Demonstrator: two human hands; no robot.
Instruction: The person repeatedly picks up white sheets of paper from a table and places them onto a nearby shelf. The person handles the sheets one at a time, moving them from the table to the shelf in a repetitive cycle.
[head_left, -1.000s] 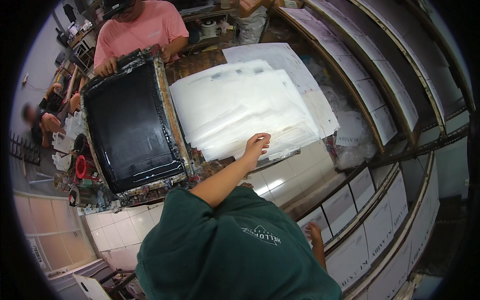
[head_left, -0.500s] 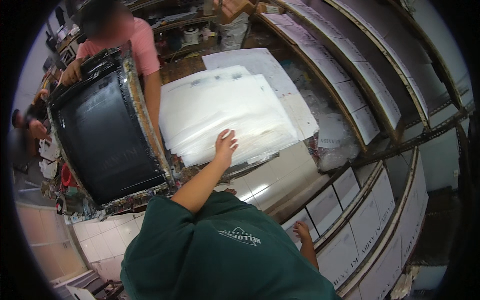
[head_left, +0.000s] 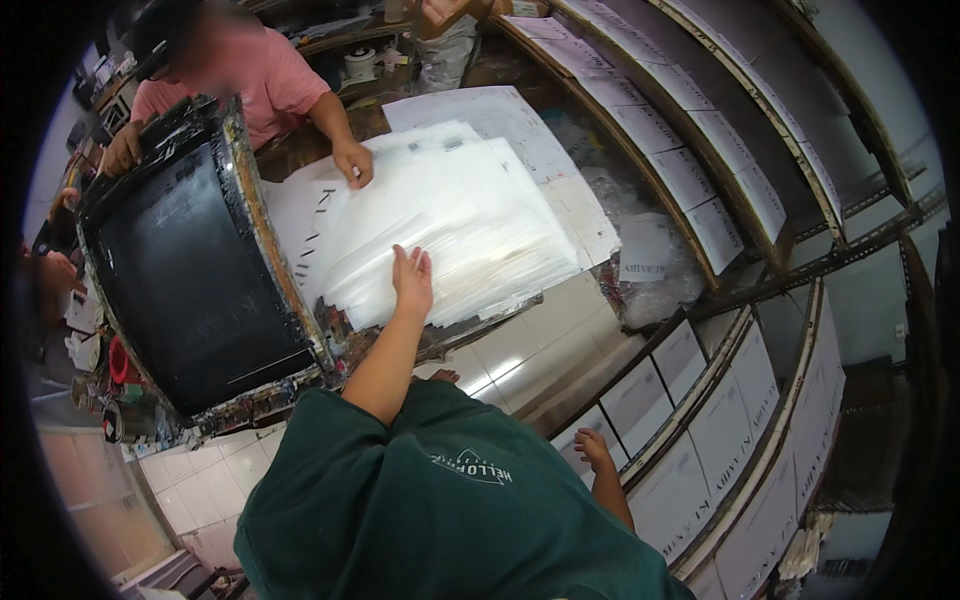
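Observation:
My left hand point(head_left: 412, 280) is stretched over the near side of a pile of thin white sheets point(head_left: 470, 210), fingers extended and nothing in them. Whether it touches the pile I cannot tell. A printed white sheet point(head_left: 297, 228) with dark lettering shows between the pile and a black screen-printing frame point(head_left: 195, 280), which stands tilted at the left. On that sheet's far edge rests a co-worker's hand point(head_left: 352, 163); their other hand point(head_left: 122, 150) holds the frame's top. My right hand point(head_left: 595, 447) hangs low at the right, loosely curled and holding nothing, beside racked printed sheets.
Slatted racks with printed white sheets point(head_left: 680, 150) run along the right, with more printed sheets point(head_left: 720, 450) below. Clear plastic point(head_left: 655, 285) bunches beside the table. A co-worker in a pink shirt point(head_left: 275, 85) stands across the table. Pale floor tiles point(head_left: 515, 350) lie below.
The co-worker's hand has come out from behind the frame onto the pile's far left side. A printed sheet now shows there. My left hand's fingers have straightened, and the view has shifted slightly.

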